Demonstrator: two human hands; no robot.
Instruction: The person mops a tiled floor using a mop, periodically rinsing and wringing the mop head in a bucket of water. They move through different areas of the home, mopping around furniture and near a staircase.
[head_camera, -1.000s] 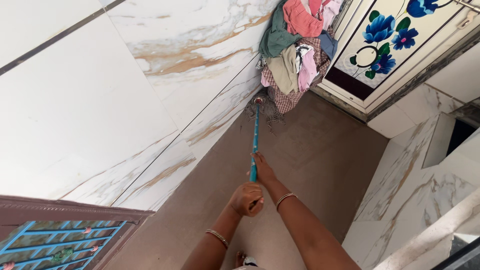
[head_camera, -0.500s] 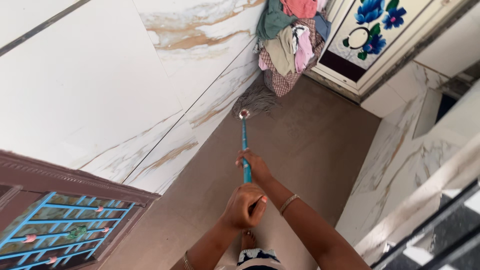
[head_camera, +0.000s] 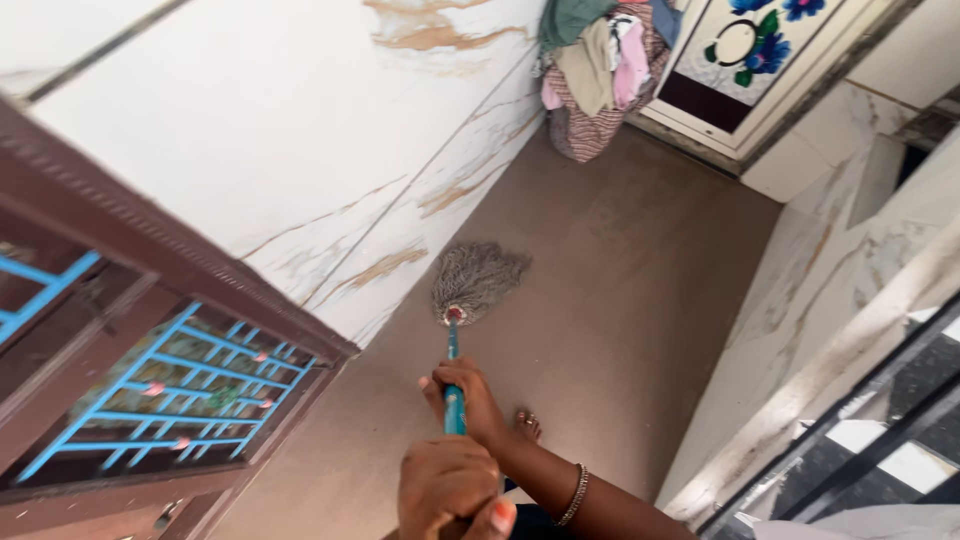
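Two hands' grip (head_camera: 462, 440) round slim blue mop handle (head_camera: 452, 345), stringy grey head (head_camera: 478, 279).

Bare forearms, a beaded bracelet (head_camera: 576, 494) on the right wrist, painted nails, a toe ring (head_camera: 529, 420).

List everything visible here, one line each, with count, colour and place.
mop: one, grey string head on a blue handle, head on the floor by the left wall
floor: one, brown, centre
wall: one, white marble-look tiles with tan veins, left
clothes: one pile, pink, green, beige and striped, far corner
door: one, white with blue flower pattern, top right
window: one, brown frame with blue grille, lower left
foot: one, bare, on the floor beside the handle
bangle: one, metal, on the right wrist
hands: two, left hand lower on the handle, right hand above it, both gripping it
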